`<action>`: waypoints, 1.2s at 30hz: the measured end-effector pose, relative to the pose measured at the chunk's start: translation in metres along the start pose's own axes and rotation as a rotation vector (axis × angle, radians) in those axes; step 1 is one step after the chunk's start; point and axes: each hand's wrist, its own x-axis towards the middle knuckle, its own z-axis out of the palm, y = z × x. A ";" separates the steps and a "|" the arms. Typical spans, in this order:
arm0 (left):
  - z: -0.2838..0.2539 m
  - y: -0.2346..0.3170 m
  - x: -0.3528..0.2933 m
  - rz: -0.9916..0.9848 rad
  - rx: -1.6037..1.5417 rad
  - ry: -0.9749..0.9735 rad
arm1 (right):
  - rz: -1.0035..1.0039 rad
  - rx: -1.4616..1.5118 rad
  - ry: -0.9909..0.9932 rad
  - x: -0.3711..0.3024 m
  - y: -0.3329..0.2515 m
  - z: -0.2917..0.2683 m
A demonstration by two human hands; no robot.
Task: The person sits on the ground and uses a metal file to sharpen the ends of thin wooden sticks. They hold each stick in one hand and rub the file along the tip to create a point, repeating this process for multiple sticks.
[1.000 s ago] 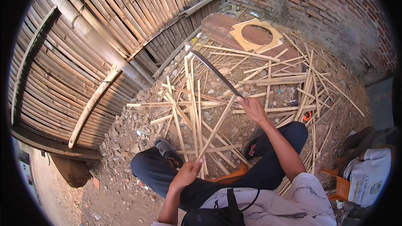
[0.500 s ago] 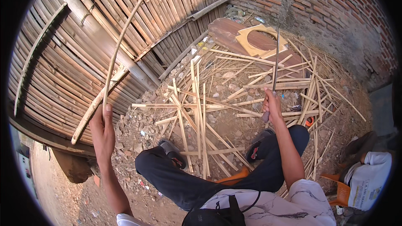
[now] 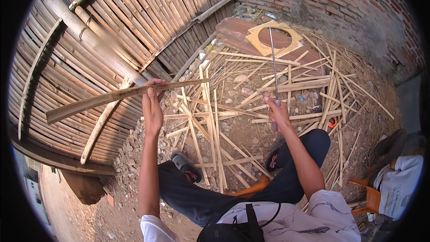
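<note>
In my left hand [image 3: 153,110] is a long, slightly curved bamboo slat [image 3: 98,100], pinched near its middle between thumb and fingers. Its broad end points left in front of the bamboo fence, and its narrow end reaches right over the strips on the ground. My right hand [image 3: 279,116] is wrapped round the handle of a long, thin-bladed knife [image 3: 273,58]. The blade points up and away, edge-on to the view, apart from the slat. Pale split bamboo strips [image 3: 209,125] lie crisscrossed on the ground below both hands.
The bamboo fence [image 3: 148,22] stands at left, a brick wall [image 3: 358,13] at far right. A yellowish board with a round hole [image 3: 255,40] lies on a brown sheet [image 3: 233,31]. At lower right, another person in a white shirt [image 3: 402,186] is near an orange chair [image 3: 371,201].
My left hand has moved right, and the slat has swung from nearly upright to nearly level, its broad side showing. My right hand and the knife have shifted slightly left.
</note>
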 end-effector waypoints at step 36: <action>0.134 -0.035 -0.107 0.093 0.285 -0.767 | -0.005 0.027 -0.570 -0.041 0.007 0.043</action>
